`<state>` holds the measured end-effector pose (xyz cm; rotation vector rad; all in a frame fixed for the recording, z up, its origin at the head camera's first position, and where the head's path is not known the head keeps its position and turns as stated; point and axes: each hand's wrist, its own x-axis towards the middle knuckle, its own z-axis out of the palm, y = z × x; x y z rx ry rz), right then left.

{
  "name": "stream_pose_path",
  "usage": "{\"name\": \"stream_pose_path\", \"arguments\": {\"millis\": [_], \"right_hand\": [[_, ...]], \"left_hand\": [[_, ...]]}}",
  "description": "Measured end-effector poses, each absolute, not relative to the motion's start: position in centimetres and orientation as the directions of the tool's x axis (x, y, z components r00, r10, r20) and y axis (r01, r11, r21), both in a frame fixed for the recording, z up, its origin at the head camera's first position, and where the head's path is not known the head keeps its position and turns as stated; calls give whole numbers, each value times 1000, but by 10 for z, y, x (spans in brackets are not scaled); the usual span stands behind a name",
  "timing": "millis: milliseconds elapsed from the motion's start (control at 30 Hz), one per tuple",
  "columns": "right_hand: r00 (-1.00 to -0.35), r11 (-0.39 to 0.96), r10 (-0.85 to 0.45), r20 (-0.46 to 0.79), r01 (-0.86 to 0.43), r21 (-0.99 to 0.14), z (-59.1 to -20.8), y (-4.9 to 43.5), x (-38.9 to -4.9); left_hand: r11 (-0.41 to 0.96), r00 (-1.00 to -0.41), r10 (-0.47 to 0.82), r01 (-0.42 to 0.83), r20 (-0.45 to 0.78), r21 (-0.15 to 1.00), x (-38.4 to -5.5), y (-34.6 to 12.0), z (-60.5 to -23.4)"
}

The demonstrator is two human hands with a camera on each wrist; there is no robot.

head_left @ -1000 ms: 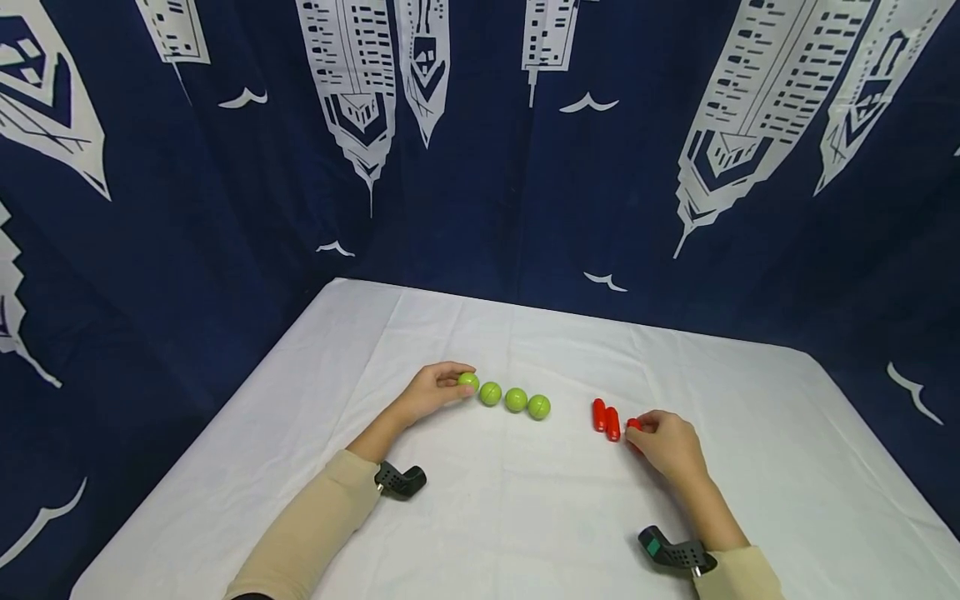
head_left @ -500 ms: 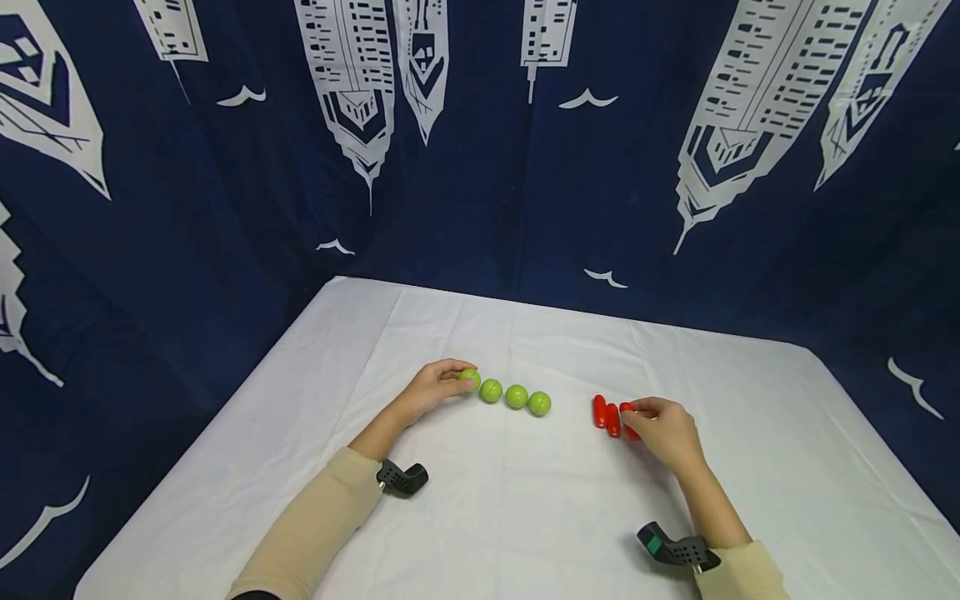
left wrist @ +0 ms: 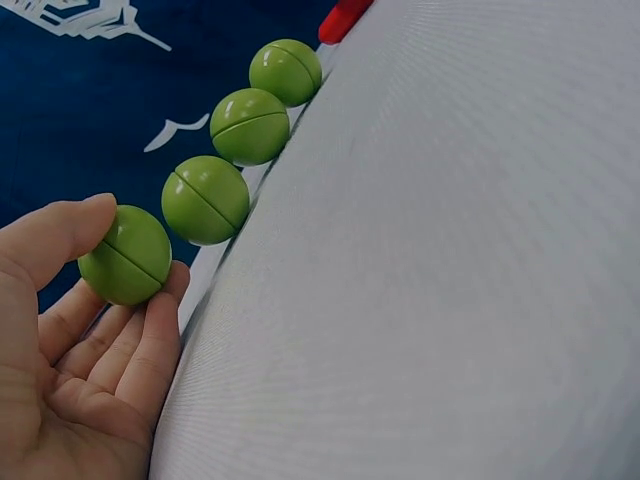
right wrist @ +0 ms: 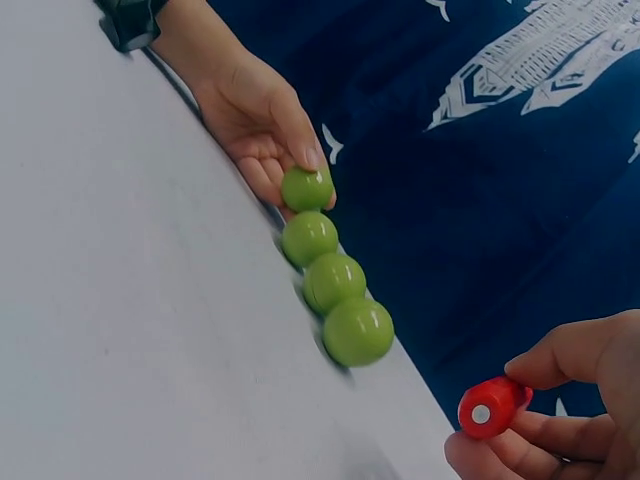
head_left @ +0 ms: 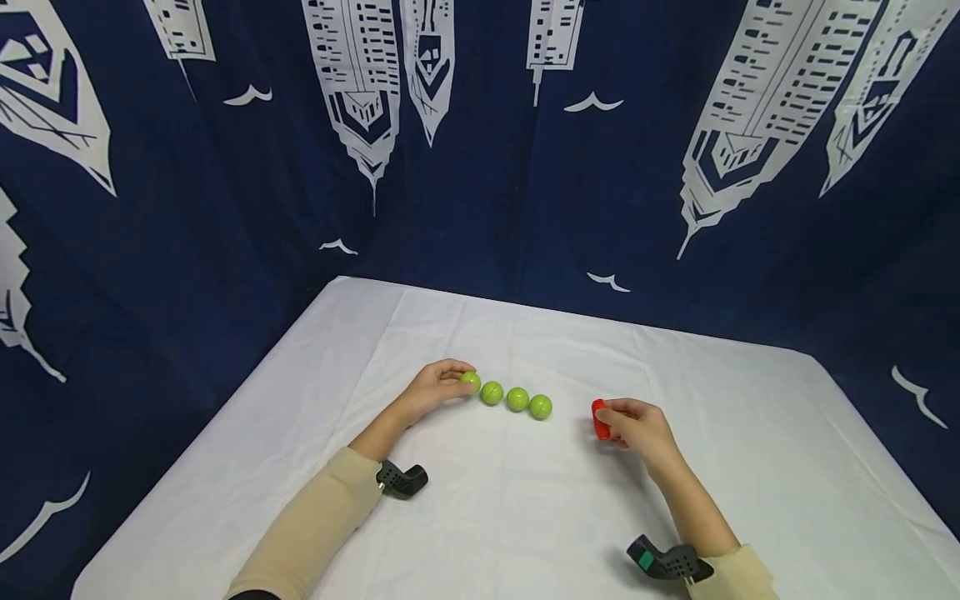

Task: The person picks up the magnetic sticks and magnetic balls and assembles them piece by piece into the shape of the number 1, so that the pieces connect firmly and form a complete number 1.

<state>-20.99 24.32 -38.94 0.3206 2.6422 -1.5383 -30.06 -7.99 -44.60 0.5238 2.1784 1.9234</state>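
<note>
- Pinching, head view: left hand [head_left: 433, 392] on the leftmost green ball [head_left: 471, 382], three green balls [head_left: 517, 399] continuing rightward; right hand [head_left: 641, 427] grips the red cylinder [head_left: 601, 419] at its left, long axis near-to-far.
- Left wrist: leftmost green ball between thumb [left wrist: 72, 228] and fingers [left wrist: 148, 350].
- Right wrist: red cylinder pinched, pale-dotted end toward wrist.

You're at a curtained-off work spot, building type unclear: white tablecloth [head_left: 495, 508] beneath your right hand's [head_left: 637, 429] grip, navy skyline-printed curtain [head_left: 465, 217] beyond it, wrist camera [head_left: 671, 562] behind it.
</note>
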Motion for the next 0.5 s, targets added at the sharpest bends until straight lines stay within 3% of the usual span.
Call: {"name": "stream_pose_path", "arguments": {"millis": [500], "right_hand": [[-986, 368, 46, -158, 164, -915, -391, 216, -215]], "left_hand": [[66, -913, 391, 152, 114, 986, -302, -79, -451]]}}
